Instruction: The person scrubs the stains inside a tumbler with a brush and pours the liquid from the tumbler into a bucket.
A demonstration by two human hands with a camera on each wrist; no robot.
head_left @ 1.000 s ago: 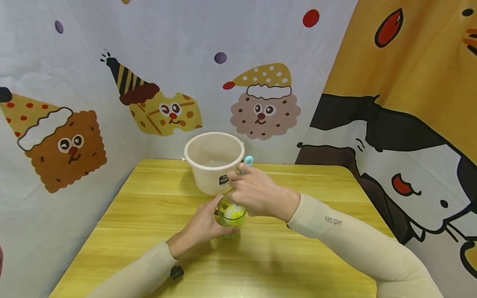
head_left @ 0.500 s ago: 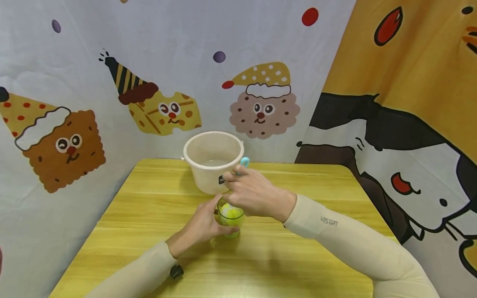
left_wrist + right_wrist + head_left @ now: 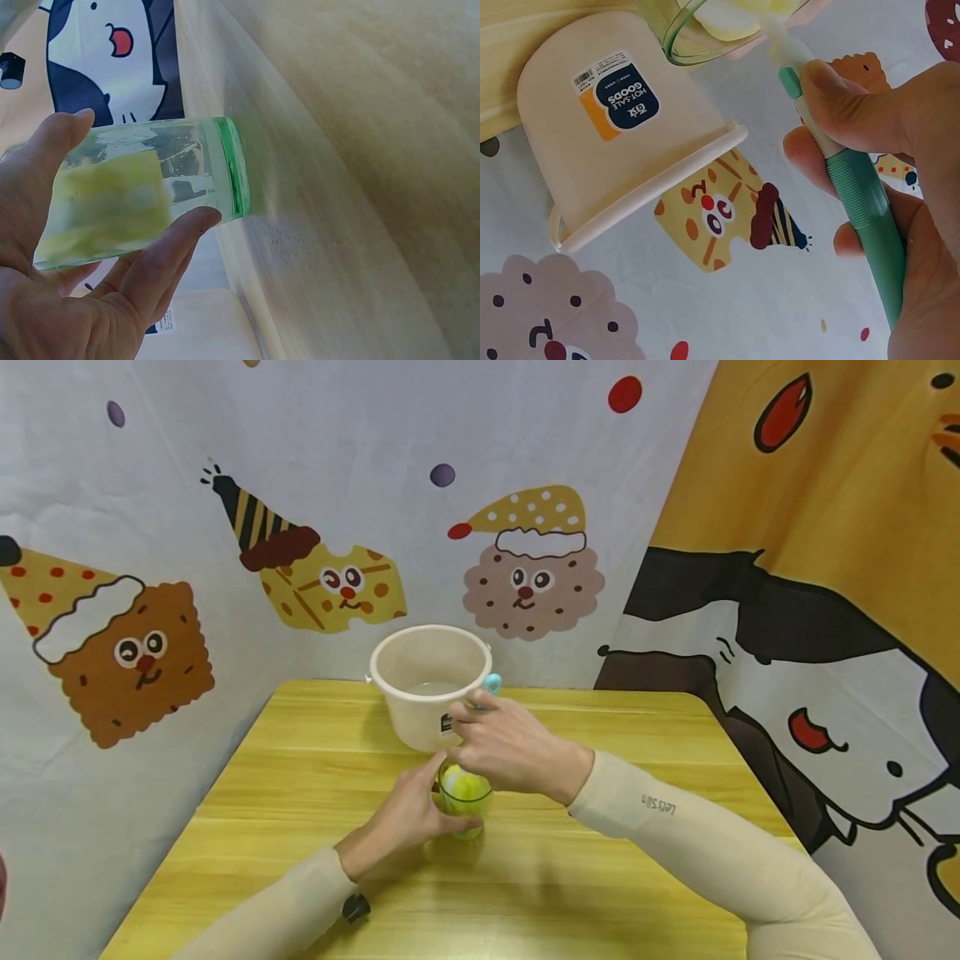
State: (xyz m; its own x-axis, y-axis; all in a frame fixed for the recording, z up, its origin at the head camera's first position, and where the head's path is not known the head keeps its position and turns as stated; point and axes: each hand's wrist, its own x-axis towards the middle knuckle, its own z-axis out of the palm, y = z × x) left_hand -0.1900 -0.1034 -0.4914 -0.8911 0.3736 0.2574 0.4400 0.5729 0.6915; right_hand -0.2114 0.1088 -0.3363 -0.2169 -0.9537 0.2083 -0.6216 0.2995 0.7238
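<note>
My left hand [image 3: 405,814] grips a clear green-tinted glass cup [image 3: 191,161], thumb on one side and fingers on the other. The cup's thick green base [image 3: 236,169] points at the tabletop; whether it touches I cannot tell. Inside the cup sits the yellow-and-white sponge head [image 3: 105,202] of a cup brush. My right hand [image 3: 517,743] holds the brush by its teal handle [image 3: 866,225], thumb near the white neck [image 3: 784,41]. In the head view the light-blue loop end [image 3: 492,683] shows above my right hand, while the rest of the handle is hidden.
Just behind the cup stands a cream plastic bucket [image 3: 412,714] with a label [image 3: 622,97] on its side. Everything rests on a yellow wood-grain table [image 3: 615,827]. A printed cartoon cloth [image 3: 360,443] hangs along the back and sides. A small dark object [image 3: 356,907] is at my left wrist.
My right hand has shifted a little to the left with the brush, and the loop end has moved left too. The left hand and cup stay nearly in place.
</note>
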